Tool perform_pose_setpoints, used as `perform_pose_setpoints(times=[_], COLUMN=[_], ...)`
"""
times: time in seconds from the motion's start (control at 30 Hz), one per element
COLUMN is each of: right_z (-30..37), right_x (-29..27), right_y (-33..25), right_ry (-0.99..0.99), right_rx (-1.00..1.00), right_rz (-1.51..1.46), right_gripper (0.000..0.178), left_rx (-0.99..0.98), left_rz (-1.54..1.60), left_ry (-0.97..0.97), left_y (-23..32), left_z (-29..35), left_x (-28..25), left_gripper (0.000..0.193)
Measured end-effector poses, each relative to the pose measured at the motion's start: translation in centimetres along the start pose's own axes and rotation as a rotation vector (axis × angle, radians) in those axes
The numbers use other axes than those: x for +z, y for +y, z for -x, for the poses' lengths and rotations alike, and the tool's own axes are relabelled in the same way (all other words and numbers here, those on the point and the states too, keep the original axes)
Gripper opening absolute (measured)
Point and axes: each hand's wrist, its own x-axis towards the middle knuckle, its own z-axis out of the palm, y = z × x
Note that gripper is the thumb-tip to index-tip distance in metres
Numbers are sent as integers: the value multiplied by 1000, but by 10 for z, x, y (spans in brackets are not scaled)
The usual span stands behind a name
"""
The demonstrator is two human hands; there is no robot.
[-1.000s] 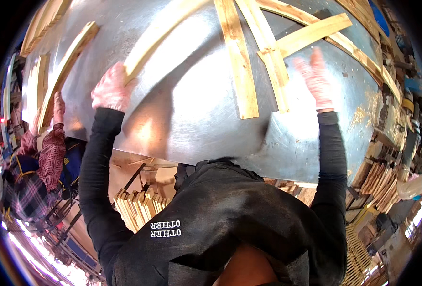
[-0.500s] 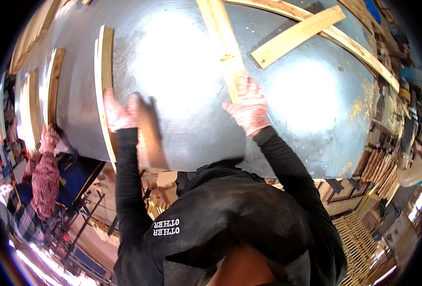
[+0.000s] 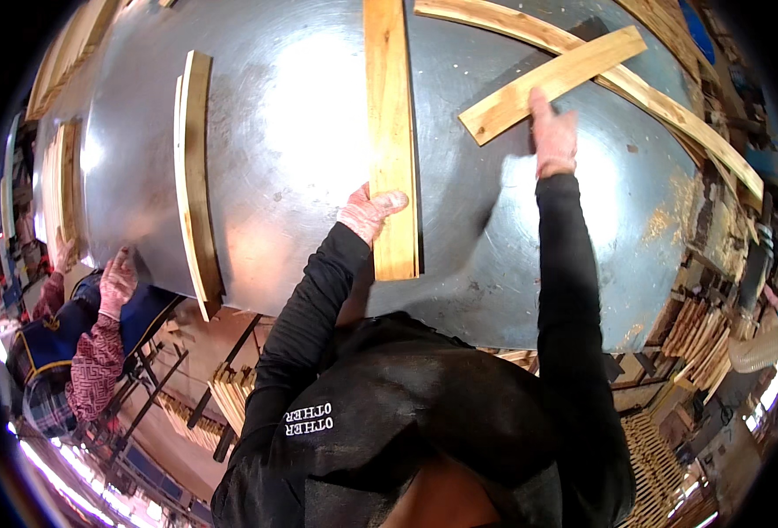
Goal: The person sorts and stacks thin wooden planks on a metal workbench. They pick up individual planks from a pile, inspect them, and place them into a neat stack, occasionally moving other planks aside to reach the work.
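Observation:
Both my hands wear pale pinkish gloves. My left hand [image 3: 373, 213] is closed on the left edge of a long wooden board [image 3: 390, 132] near its close end, thumb across the top face. That board points away from me over the metal table [image 3: 310, 264]. Farther right, my right hand [image 3: 553, 136] takes hold of a short wooden board [image 3: 551, 86] at its near edge, one digit on its upper face; the other fingers are partly hidden and slightly blurred. The short board lies slantwise, its far end over a long narrow strip [image 3: 661, 92].
Left of my hands lie two stacked narrow boards [image 3: 193, 176]. A co-worker's gloved hands [image 3: 118, 282] are at the far left beside another stack of boards [image 3: 62, 180]. Sawdust [image 3: 670, 211] lies on the table's right side, and piled wood pieces [image 3: 704, 339] stand below it.
My left hand has left the stacked boards and gone right to the long board, which came nearer and straightened. My right hand let that board go and moved to the short one. The co-worker's hands shifted.

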Motion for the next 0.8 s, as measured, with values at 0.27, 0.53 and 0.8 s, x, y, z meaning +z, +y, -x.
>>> perform_pose_setpoints(times=[0.27, 0.53, 0.8], right_z=[31, 76, -174], right_x=[24, 58, 36], right_y=[-14, -38, -58], right_ry=[-561, -852, -141], right_rx=[-156, -318, -941], right_rz=[-833, -364, 892], right_gripper=[39, 74, 29], left_rx=[-6, 201, 120], left_rz=[198, 72, -145], left_ry=[161, 91, 172], left_y=[15, 8, 9], left_z=[-10, -13, 30], left_x=[-3, 10, 9], left_gripper=[40, 35, 45])
